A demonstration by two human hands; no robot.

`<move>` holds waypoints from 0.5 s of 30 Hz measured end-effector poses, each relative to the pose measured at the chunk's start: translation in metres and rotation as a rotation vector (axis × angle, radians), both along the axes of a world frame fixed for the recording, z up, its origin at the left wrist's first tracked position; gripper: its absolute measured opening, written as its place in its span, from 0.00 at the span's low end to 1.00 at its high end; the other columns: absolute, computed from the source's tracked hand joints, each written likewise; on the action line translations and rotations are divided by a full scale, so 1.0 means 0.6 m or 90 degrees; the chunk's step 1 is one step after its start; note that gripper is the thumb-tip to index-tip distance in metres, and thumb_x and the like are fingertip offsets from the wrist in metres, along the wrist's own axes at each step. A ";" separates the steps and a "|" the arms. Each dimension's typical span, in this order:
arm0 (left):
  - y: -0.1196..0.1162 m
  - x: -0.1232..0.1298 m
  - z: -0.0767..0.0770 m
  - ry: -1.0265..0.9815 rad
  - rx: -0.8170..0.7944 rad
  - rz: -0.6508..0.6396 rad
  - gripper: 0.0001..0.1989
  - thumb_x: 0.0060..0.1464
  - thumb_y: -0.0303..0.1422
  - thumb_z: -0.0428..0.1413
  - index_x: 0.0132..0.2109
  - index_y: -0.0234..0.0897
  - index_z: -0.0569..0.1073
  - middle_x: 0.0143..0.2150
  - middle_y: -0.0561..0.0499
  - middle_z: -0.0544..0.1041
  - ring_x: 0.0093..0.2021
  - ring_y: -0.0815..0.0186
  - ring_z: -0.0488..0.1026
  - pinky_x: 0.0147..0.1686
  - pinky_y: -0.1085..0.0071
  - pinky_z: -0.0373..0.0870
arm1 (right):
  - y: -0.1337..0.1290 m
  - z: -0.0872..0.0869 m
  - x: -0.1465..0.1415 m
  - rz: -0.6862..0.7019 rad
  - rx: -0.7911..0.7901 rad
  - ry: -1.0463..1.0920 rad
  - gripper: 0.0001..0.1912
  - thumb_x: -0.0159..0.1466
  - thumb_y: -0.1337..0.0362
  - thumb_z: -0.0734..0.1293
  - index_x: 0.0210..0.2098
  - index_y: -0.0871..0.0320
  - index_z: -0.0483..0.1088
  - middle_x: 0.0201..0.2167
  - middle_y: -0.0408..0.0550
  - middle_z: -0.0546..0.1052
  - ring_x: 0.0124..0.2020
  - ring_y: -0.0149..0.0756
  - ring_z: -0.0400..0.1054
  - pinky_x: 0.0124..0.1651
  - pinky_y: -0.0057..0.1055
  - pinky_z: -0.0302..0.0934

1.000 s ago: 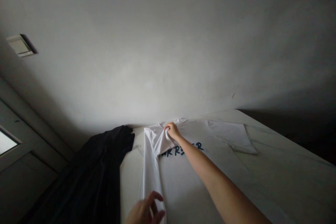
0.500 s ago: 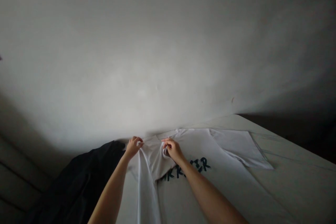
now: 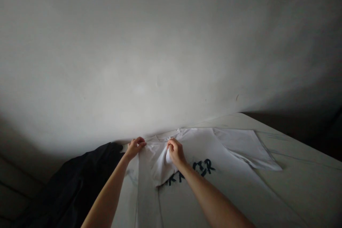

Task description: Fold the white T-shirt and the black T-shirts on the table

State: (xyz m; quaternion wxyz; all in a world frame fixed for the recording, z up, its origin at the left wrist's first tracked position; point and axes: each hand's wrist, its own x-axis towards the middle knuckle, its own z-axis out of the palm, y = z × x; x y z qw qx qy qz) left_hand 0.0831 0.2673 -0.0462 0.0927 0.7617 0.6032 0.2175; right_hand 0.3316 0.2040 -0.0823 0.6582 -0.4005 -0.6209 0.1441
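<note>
A white T-shirt point(image 3: 227, 185) with dark lettering across its chest lies spread on the table. Its left side is folded inward, and the folded sleeve covers part of the lettering. My left hand point(image 3: 135, 146) pinches the shirt's fabric at the folded shoulder edge. Closed around a bunch of the folded sleeve is my right hand point(image 3: 176, 152), close to the collar. The cloth between both hands is wrinkled. The shirt's other sleeve point(image 3: 247, 146) lies flat out to the right.
A dark garment point(image 3: 80, 178) is heaped to the left of the shirt. The pale, marble-patterned table point(image 3: 301, 164) meets a grey wall point(image 3: 160, 60) at the back. On the right, the table's edge slants down toward a dark area.
My right hand has closed more tightly on the sleeve fabric, and the gap in the cloth there is gone. My left hand stays on the shoulder edge. The view has shifted slightly.
</note>
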 end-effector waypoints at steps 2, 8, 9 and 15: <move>-0.002 0.008 -0.001 0.012 0.003 0.014 0.11 0.54 0.43 0.54 0.39 0.45 0.77 0.40 0.53 0.80 0.45 0.59 0.71 0.53 0.56 0.61 | -0.003 0.003 -0.003 -0.014 -0.004 -0.004 0.11 0.50 0.75 0.54 0.20 0.54 0.58 0.21 0.43 0.67 0.27 0.34 0.62 0.35 0.27 0.58; -0.007 0.024 -0.012 0.054 0.006 0.038 0.08 0.55 0.40 0.56 0.39 0.46 0.77 0.41 0.53 0.80 0.51 0.57 0.69 0.54 0.56 0.58 | -0.011 0.008 -0.003 -0.043 -0.025 -0.020 0.11 0.53 0.74 0.54 0.20 0.54 0.61 0.20 0.44 0.69 0.25 0.34 0.63 0.32 0.27 0.56; -0.008 0.026 -0.014 0.062 0.007 0.039 0.08 0.55 0.39 0.56 0.39 0.46 0.77 0.42 0.52 0.80 0.51 0.56 0.68 0.54 0.57 0.58 | -0.012 0.008 -0.003 -0.046 -0.030 -0.022 0.11 0.53 0.73 0.54 0.20 0.54 0.61 0.20 0.44 0.69 0.25 0.33 0.64 0.31 0.27 0.56; -0.014 0.032 -0.015 0.110 0.020 0.049 0.09 0.56 0.40 0.56 0.42 0.45 0.77 0.47 0.50 0.77 0.52 0.54 0.67 0.52 0.57 0.58 | -0.021 0.015 -0.002 -0.041 -0.059 -0.028 0.10 0.57 0.69 0.56 0.24 0.55 0.66 0.22 0.45 0.74 0.26 0.33 0.68 0.32 0.25 0.59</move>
